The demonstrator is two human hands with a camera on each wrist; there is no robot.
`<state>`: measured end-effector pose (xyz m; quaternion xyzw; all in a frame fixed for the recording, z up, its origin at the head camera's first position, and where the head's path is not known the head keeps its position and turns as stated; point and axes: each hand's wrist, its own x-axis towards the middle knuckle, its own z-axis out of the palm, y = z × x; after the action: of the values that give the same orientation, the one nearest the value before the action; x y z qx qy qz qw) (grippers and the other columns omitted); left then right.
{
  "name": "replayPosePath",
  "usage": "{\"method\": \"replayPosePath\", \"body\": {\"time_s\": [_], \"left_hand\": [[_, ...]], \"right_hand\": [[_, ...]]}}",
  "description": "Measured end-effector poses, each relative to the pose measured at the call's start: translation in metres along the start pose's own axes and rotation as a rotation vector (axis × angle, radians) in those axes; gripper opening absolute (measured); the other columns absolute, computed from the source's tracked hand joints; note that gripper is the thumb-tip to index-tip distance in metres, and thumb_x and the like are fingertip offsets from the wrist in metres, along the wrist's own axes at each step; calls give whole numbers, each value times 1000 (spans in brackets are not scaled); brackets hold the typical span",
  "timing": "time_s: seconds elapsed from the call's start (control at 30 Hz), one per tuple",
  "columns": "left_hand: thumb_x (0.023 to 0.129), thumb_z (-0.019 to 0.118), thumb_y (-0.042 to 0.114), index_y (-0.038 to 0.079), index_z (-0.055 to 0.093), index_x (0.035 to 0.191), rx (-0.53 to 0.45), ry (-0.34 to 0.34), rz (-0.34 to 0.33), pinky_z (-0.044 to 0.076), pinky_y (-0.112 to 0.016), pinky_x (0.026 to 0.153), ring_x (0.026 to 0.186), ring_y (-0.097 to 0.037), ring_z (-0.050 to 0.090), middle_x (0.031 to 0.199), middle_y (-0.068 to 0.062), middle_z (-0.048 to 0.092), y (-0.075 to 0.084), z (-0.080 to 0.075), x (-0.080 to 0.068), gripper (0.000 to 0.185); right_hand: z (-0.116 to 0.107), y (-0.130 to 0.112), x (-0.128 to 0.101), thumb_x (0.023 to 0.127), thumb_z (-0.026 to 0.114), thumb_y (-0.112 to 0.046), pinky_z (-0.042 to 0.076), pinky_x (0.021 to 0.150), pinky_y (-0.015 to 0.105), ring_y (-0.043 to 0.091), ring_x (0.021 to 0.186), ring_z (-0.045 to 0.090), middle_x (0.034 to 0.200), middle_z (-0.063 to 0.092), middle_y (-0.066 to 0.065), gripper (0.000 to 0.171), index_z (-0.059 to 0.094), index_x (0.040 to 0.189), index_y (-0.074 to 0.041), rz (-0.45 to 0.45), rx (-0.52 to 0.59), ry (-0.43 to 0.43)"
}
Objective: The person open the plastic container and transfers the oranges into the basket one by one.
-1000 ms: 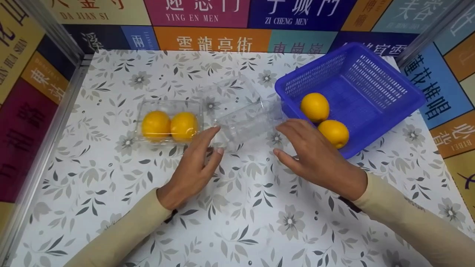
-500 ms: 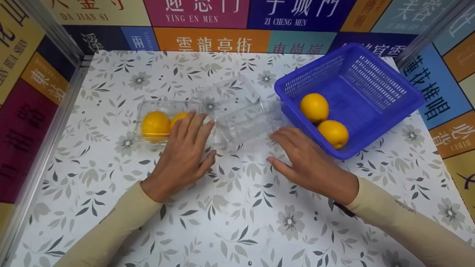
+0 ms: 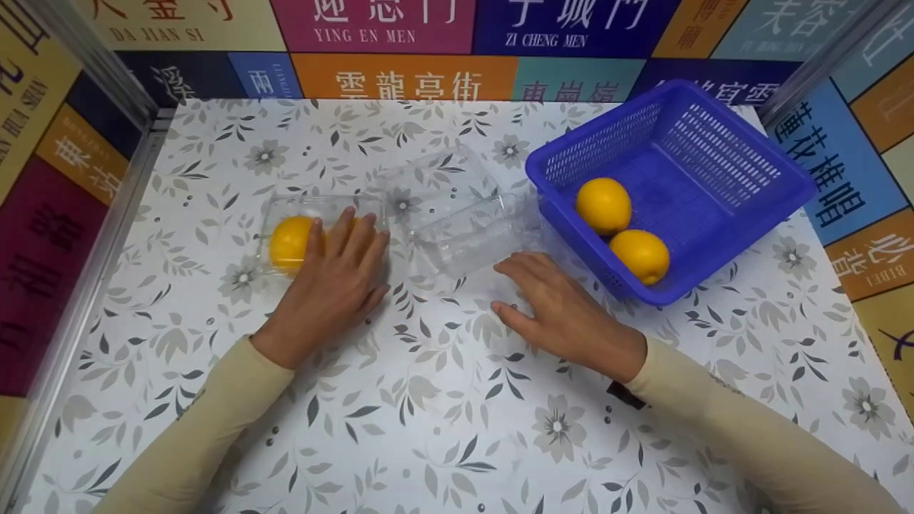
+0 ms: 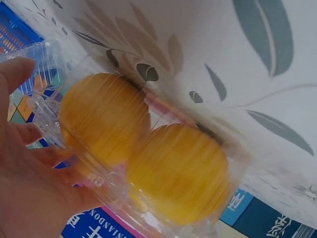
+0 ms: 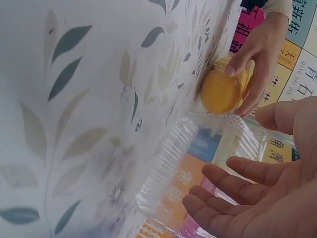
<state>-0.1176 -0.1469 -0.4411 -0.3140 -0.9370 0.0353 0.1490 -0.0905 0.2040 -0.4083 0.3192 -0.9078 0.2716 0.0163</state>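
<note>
My left hand [image 3: 323, 287] rests on a clear plastic clamshell box [image 3: 357, 203] at the left of the table, its fingers spread and only slightly bent over the top. Two oranges sit in that box; the left orange [image 3: 288, 244] shows, while my fingers cover most of the other. The left wrist view shows both oranges [image 4: 178, 173] side by side under the closed lid. Near a second clear clamshell box [image 3: 468, 232], opened out, hovers my right hand [image 3: 564, 314]. The right wrist view shows its fingers [image 5: 233, 196] loosely bent, holding nothing.
A blue plastic basket [image 3: 721, 235] stands at the back right, with two oranges [image 3: 604, 206] along its near-left side. The floral-patterned tabletop [image 3: 443, 407] ends at panels with large lettering [image 3: 400, 78] at the back and sides.
My left hand has moved left from beside the open box onto the box with oranges. My right hand has drawn left and slightly nearer, away from the basket.
</note>
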Motion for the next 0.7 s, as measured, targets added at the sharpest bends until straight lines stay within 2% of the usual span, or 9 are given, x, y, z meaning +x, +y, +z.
{"method": "replayPosePath", "body": {"time_s": [0.1,0.37,0.47,0.7], "left_hand": [[108,70,35,-3,42,162,-6,3,0,34,-77,122,157,-55,35,168,-31,40,-1,2,-1,71],[108,74,34,-4,43,163,-113,16,-40,30,-78,124,158,-56,34,169,-33,37,-5,2,-3,74],[108,73,37,-4,43,163,-144,1,-52,28,-79,124,158,-56,33,170,-33,36,-7,0,-4,76],[111,66,39,-3,39,167,-205,-76,-53,24,-79,125,160,-56,28,173,-32,31,-13,-8,-5,75]], "right_hand": [[8,0,5,106,75,-24,47,120,55,39,138,56,143,66,22,49,64,143,5,30,45,-13],[26,-1,15,106,73,-25,49,116,52,35,133,60,141,68,18,46,66,141,4,66,102,-35],[33,-3,18,106,74,-25,51,114,51,34,131,61,139,69,17,44,67,139,3,90,138,-55],[46,-10,28,105,75,-25,49,118,50,34,135,60,143,68,17,45,68,140,3,149,250,-122]]}}
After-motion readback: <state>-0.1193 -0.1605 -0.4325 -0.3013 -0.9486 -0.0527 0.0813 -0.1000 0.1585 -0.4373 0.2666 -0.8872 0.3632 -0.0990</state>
